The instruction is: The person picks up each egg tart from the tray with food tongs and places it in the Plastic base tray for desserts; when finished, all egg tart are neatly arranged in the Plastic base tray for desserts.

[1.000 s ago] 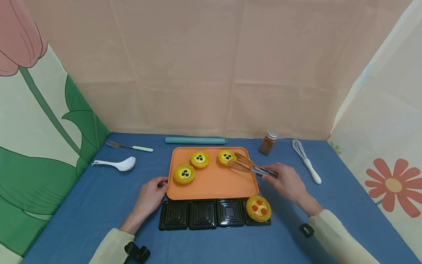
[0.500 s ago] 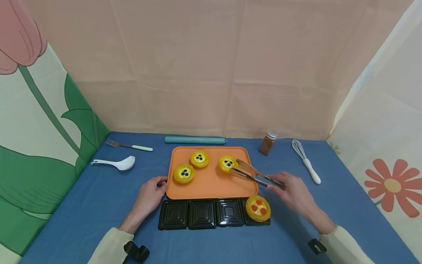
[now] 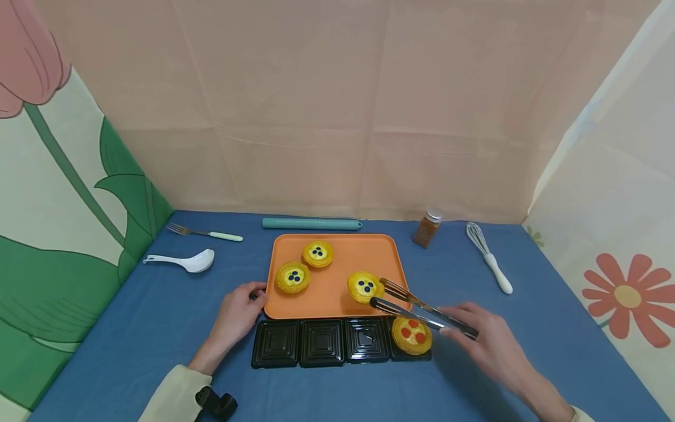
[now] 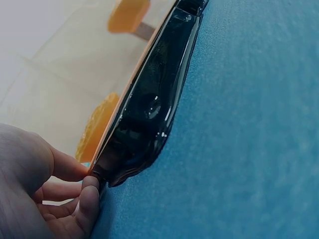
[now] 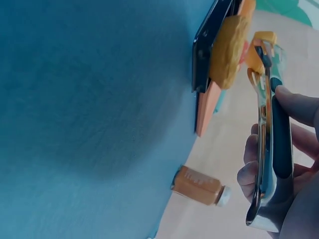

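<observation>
My right hand (image 3: 490, 346) grips metal tongs (image 3: 427, 310). Between the tips of the tongs is a yellow tart with blue dots (image 3: 365, 287), raised above the right part of the orange tray (image 3: 332, 299). At the tray's left edge my left hand (image 3: 239, 313) pinches the rim; its thumb and fingertips show at the corner in the left wrist view. Two more blue-dotted tarts, a front one (image 3: 292, 277) and a back one (image 3: 318, 254), sit on the tray's left half. A red-dotted tart (image 3: 411, 337) lies in the rightmost compartment of the black sectioned tray (image 3: 323, 343), partly behind the tongs.
Behind the orange tray lies a teal rolling pin-like bar (image 3: 311, 224). A brown jar with a silver lid (image 3: 428, 227) and a white-handled whisk (image 3: 489, 258) are at the right. A fork (image 3: 205, 232) and a white ladle (image 3: 184, 259) lie at the left.
My right hand has moved toward the front right, and the tongs have brought the tart from the tray's back right toward its front. My left hand has stayed at the tray's edge.
</observation>
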`<state>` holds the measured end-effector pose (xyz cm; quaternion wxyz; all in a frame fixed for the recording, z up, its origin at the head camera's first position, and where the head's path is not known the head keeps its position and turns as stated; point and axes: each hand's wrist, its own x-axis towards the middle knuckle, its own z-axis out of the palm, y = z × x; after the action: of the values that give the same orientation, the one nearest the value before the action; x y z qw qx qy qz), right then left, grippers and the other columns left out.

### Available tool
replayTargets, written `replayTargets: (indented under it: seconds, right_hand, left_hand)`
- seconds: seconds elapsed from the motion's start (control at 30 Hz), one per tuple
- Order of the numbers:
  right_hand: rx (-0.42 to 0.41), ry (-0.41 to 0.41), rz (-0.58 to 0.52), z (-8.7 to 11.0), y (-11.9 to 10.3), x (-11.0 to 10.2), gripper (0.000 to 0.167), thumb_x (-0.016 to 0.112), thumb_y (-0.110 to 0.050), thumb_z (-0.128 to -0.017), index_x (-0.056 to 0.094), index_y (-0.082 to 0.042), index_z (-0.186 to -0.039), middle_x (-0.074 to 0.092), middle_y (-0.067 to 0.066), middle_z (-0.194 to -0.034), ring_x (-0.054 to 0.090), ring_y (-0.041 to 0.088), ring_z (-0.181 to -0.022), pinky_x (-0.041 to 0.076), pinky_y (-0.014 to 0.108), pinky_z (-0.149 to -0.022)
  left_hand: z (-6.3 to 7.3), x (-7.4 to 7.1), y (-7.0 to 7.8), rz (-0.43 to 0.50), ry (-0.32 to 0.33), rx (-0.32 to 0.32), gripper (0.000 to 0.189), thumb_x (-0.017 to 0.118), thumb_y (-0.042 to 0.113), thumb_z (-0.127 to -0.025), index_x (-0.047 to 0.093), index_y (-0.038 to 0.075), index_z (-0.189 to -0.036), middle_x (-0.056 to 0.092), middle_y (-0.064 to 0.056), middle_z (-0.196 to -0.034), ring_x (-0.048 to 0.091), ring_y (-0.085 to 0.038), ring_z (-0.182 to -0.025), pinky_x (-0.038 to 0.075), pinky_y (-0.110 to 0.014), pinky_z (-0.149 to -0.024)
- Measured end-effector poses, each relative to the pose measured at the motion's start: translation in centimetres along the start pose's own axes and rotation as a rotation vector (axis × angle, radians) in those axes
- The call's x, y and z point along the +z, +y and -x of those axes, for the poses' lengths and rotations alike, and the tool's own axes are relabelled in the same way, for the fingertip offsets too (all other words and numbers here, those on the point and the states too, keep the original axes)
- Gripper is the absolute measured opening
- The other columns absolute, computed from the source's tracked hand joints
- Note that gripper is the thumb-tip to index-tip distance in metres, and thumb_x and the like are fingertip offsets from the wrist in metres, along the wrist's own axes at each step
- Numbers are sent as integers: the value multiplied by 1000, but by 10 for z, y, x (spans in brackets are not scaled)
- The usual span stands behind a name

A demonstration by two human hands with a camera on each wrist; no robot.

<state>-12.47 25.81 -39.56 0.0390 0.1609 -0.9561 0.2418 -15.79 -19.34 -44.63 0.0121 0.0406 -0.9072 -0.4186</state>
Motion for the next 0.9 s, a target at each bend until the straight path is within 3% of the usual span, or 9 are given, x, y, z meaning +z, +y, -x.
replayTargets:
  seconds: [0.27,0.6,0.9]
  right_hand:
    - [63,-96,28,20,-9,-11,34,78,-34,-89,74,-24,-122,63,-7,-104,54,9,-81,49,27,-63]
    - [19,-142,66,35,-10,-15,35,78,-38,-88,74,-27,-121,61,-12,-102,55,9,-82,50,28,-65]
    - [17,-145,118,36,-13,-13,34,81,-32,-85,75,-29,-119,61,-13,-102,56,6,-80,52,28,-66]
  left_hand:
    - [-1,0,0,5,-6,-16,35,56,11,-101,62,-6,-131,63,-11,-101,54,-18,-64,46,-31,-55]
    - [-2,0,0,-12,1,-11,35,56,11,-100,62,-6,-129,63,-11,-99,54,-17,-65,46,-31,-56]
    - [-1,1,0,-11,-5,-29,35,56,12,-101,62,-6,-131,62,-11,-100,54,-18,-64,46,-31,-55]
